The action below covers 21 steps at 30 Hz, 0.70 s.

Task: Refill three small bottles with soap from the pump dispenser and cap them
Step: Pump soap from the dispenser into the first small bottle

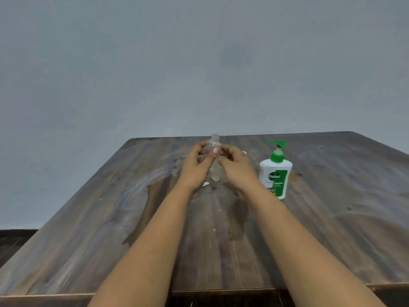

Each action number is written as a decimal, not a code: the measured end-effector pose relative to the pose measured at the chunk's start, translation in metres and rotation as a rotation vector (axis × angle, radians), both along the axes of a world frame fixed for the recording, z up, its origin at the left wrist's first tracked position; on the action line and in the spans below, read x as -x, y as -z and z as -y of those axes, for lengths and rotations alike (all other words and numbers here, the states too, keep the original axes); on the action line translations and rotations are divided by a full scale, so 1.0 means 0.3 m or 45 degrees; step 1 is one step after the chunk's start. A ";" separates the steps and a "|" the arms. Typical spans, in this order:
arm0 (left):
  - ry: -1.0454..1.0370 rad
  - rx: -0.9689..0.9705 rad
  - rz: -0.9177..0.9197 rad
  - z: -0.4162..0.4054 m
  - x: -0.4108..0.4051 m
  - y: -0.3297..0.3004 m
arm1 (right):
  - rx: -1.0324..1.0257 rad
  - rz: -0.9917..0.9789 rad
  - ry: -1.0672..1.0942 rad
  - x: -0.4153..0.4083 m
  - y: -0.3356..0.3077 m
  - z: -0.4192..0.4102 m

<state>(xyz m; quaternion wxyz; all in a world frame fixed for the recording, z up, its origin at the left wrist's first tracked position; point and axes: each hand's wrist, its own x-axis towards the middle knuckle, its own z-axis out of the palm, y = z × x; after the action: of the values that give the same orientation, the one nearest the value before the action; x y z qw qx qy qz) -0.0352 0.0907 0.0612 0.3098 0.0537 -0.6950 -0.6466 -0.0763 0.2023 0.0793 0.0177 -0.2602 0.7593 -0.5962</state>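
The dark wood-grain worktop (pixel 88 229) runs from its near edge at 6 o'clock to its far edge against a plain grey wall (pixel 199 63) at 12 o'clock; its left edge slants off toward 8 o'clock. Bare surface lies open at 9 o'clock and at 3 o'clock of the hands, with wet smears and droplets (pixel 137 185) at 9 o'clock.

The left hand (pixel 195 165) has its fingers curled round the small clear plastic bottle (pixel 215 144), thumb laid up along the body. The right hand (pixel 235 167) sits just beside it at 3 o'clock, fingers bent inward and fingertips at the bottle's side; whether they pinch anything cannot be told.

The bottle stands upright near the far edge at the centre, long axis vertical, its threaded uncapped neck pointing to 12 o'clock and its base toward the worktop. A small white object (pixel 205 184) lies by the left wrist, too blurred to identify.

The white pump dispenser with green pump head (pixel 275 171) stands upright at 3 o'clock of the right hand, apart from it, spout pointing left.
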 end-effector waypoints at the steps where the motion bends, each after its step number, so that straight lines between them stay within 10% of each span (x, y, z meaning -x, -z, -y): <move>1: 0.043 -0.012 -0.026 -0.049 0.005 -0.015 | 0.008 -0.046 0.033 0.002 -0.017 -0.060; 9: 0.212 -0.129 0.112 -0.257 0.086 -0.009 | -0.214 -0.844 0.461 0.140 -0.037 -0.373; 21: 0.125 -0.213 0.121 -0.287 0.181 -0.029 | 0.021 -1.063 0.381 0.265 0.103 -0.324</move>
<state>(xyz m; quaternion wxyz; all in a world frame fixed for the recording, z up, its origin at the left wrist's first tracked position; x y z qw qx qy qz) -0.0896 0.1768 0.0697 0.2389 0.0759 -0.6543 -0.7135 -0.1558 0.2996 0.0485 -0.3791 -0.3659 0.7260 -0.4419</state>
